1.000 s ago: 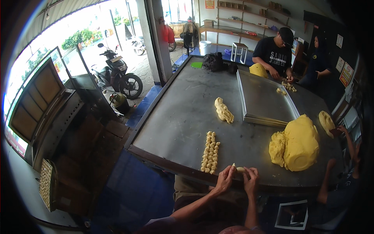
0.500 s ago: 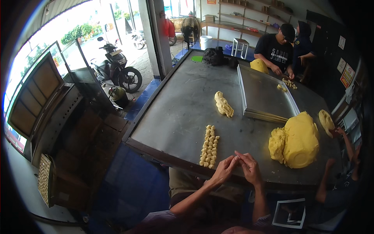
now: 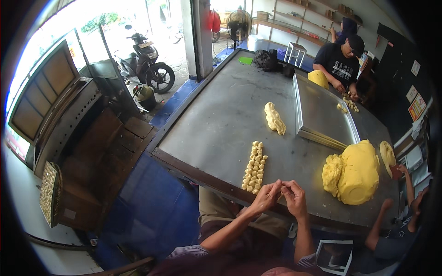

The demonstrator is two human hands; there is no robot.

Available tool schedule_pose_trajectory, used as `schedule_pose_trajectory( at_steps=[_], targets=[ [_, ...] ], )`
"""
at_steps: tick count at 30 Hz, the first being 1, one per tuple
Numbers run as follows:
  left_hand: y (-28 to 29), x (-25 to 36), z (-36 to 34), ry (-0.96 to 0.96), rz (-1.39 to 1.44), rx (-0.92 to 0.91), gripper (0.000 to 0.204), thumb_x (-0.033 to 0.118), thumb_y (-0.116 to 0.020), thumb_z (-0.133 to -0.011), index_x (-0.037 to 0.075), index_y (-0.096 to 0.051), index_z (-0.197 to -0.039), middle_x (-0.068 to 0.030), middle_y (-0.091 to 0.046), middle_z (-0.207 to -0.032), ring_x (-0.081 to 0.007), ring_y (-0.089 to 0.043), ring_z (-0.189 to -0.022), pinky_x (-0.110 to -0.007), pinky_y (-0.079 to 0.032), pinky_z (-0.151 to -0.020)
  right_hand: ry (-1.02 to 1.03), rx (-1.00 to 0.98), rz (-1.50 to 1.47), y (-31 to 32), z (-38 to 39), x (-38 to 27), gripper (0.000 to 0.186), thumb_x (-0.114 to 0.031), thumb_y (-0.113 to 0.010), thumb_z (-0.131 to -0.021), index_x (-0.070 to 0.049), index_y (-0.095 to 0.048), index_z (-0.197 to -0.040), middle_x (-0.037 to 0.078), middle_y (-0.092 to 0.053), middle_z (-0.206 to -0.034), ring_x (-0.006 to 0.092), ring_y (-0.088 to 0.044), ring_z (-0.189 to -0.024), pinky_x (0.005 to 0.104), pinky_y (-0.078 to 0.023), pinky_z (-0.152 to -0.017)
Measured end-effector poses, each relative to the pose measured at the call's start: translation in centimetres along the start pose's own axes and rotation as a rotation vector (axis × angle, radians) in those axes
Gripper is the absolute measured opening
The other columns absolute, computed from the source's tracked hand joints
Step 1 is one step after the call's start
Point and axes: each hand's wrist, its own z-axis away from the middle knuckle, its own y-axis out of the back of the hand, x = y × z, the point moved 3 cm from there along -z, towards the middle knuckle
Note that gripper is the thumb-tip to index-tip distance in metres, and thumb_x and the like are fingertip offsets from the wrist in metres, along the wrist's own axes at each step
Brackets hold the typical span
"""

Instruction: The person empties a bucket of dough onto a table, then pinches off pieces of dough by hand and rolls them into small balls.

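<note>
Step in hand, as judged: fine two-handed fingertip work on a small portion of dough, above the near edge of a broad grey sheet-metal table (image 3: 209,124). The bare left hand (image 3: 266,198) and bare right hand (image 3: 294,198) are drawn together, fingers bent and bunched narrow, tips meeting or nearly so. Whether a piece is pinched between them cannot be told; the fingers cover that spot, and the thumb gaps are not readable. Next move, by judgement, calls for light, even pressure from both sets of fingertips, with the left wrist kept clear of the finished pieces. Position of dough relative to fingers: a block of small, pale-yellow, rounded dough balls (image 3: 254,168), set close in lengthwise rows, lies just left of the left fingers and runs away from them, its near end beside the left hand, no contact evident. Beyond the fingertips, well apart, rests a long, lumpy, pale-yellow dough piece (image 3: 275,119). Right of the right fingers, also apart, sits a large, smooth-sided, deep-yellow dough mound (image 3: 359,172) with a rougher lump against its left side. Farther beyond the fingers, to the right, is a stack of flat, rectangular, silvery metal trays (image 3: 324,112).
</note>
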Motion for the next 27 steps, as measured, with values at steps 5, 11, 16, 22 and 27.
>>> schedule_pose_trajectory(
  at_steps=[5, 11, 16, 22, 27],
  targets=[
    [0.1, -2.9, -1.5, -0.028, -0.036, 0.019, 0.055, 0.049, -0.039, -0.102, 0.004, -0.066, -0.089, 0.0064, -0.046, -0.063, -0.0022, -0.036, -0.053, -0.023, -0.029, -0.046, 0.034, 0.090, 0.040, -0.8, 0.8, 0.2, 0.031, -0.026, -0.064, -0.093, 0.000, -0.053, -0.105, 0.014, -0.062, -0.085, 0.0278, -0.061, -0.071, 0.0346, -0.047, -0.063],
    [0.2, -2.6, -1.0, 0.053, 0.090, 0.074, 0.048, 0.045, -0.040, -0.103, 0.006, -0.062, -0.086, 0.0074, -0.045, -0.063, -0.0019, -0.036, -0.052, -0.021, -0.029, -0.046, -0.002, 0.172, 0.155, -1.9, -0.2, 0.9, 0.024, -0.022, -0.057, -0.096, 0.000, -0.049, -0.093, 0.018, -0.060, -0.076, 0.0361, -0.058, -0.064, 0.0415, -0.045, -0.057],
    [-0.2, -2.2, -0.9, -0.024, 0.070, 0.064, 0.039, 0.037, -0.041, -0.104, 0.009, -0.055, -0.081, 0.0070, -0.043, -0.062, -0.0026, -0.035, -0.052, -0.021, -0.030, -0.047, -0.021, 0.262, 0.189, -1.9, -2.0, 3.6, 0.027, -0.023, -0.050, -0.099, -0.002, -0.048, -0.083, 0.012, -0.048, -0.062, 0.0245, -0.048, -0.053, 0.0368, -0.040, -0.051],
    [1.3, -3.6, -2.2, -0.163, -0.029, 0.095, 0.024, 0.029, -0.050, -0.101, 0.007, -0.050, -0.092, 0.0035, -0.048, -0.076, -0.0041, -0.043, -0.065, -0.021, -0.037, -0.055, -0.265, 0.230, -0.144, -0.2, -4.3, 9.7, 0.018, -0.017, -0.066, -0.091, -0.001, -0.058, -0.087, -0.001, -0.060, -0.074, 0.0052, -0.050, -0.067, 0.0254, -0.044, -0.059],
    [2.1, -3.3, -1.7, -0.151, -0.113, 0.119, 0.027, 0.027, -0.048, -0.102, 0.001, -0.056, -0.106, -0.0015, -0.060, -0.082, -0.0076, -0.054, -0.075, -0.024, -0.046, -0.068, -0.336, 0.059, -0.298, -1.7, -7.1, 10.2, 0.025, -0.013, -0.067, -0.089, 0.003, -0.067, -0.109, 0.001, -0.066, -0.088, 0.0068, -0.057, -0.078, 0.0224, -0.048, -0.070]
  ],
)
